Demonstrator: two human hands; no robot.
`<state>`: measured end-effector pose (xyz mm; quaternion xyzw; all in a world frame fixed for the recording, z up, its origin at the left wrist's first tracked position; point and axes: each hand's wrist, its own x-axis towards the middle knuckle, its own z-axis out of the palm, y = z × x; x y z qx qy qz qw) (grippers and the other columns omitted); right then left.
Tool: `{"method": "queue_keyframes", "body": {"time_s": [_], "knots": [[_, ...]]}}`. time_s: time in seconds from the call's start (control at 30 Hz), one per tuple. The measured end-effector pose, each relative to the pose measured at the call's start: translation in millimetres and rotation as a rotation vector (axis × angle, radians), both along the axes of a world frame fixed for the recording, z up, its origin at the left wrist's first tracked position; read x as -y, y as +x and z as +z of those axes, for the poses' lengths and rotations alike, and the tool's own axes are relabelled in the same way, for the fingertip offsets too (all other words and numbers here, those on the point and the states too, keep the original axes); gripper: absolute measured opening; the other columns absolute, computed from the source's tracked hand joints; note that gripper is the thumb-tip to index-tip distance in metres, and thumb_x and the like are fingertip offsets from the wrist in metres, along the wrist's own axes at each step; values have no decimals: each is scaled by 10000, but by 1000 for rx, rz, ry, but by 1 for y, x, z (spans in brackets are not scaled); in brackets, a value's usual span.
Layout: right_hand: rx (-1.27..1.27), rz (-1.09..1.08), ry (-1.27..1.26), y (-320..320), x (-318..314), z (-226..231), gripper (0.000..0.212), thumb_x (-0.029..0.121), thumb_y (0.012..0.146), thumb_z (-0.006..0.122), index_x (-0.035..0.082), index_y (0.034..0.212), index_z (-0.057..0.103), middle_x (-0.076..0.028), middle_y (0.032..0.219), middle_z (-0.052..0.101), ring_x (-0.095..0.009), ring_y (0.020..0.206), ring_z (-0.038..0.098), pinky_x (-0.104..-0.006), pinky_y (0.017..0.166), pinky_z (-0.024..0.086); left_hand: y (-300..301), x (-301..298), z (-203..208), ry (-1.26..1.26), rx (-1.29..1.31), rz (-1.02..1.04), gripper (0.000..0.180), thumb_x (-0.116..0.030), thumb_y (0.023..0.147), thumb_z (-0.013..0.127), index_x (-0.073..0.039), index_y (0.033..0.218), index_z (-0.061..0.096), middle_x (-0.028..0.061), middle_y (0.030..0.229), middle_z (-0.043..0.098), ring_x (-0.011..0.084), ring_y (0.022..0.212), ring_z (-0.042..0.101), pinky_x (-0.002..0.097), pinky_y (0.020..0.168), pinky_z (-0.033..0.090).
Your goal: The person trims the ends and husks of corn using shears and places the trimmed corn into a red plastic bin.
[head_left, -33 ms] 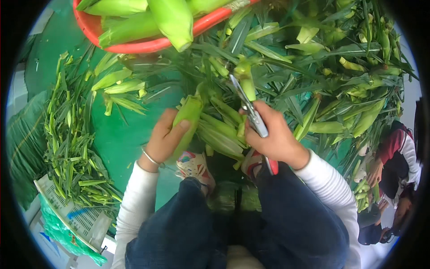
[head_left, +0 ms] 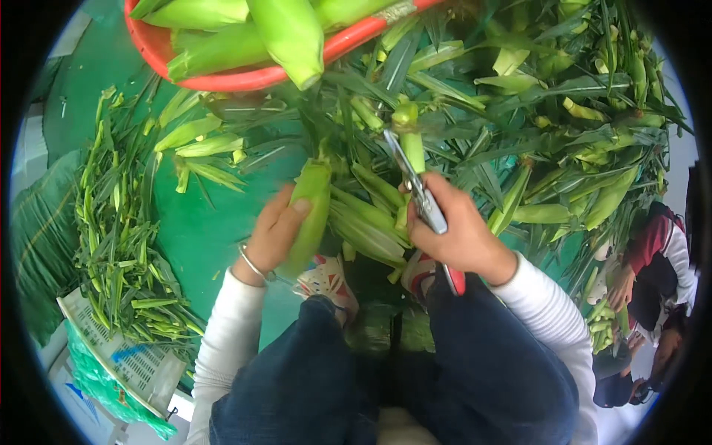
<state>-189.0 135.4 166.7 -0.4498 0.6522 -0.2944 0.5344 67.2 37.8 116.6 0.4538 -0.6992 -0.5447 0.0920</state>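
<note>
Green corn [head_left: 315, 191] lies gripped in the left hand [head_left: 270, 233].

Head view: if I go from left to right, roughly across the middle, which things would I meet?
Dark green fabric, heap of green leaves, left grip holding a corn ear, right grip holding pruning shears, co-worker's hand.

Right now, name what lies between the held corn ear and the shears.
In the head view, leafy green corn pieces lie between the corn ear and the shears.
</note>
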Motion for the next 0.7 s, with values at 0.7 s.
{"method": "queue_keyframes", "body": {"time_s": [0.7], "knots": [[142, -247, 185, -27, -22, -11, 316, 199, 758, 663, 0, 952, 512, -108, 807, 600, -213, 735, 585, -336, 672, 477, -66, 204, 161, 515, -1236, 418, 253, -212, 907, 496, -94, 1121, 564, 94, 1133, 617, 237, 1070, 570, 526, 984, 383]]}}
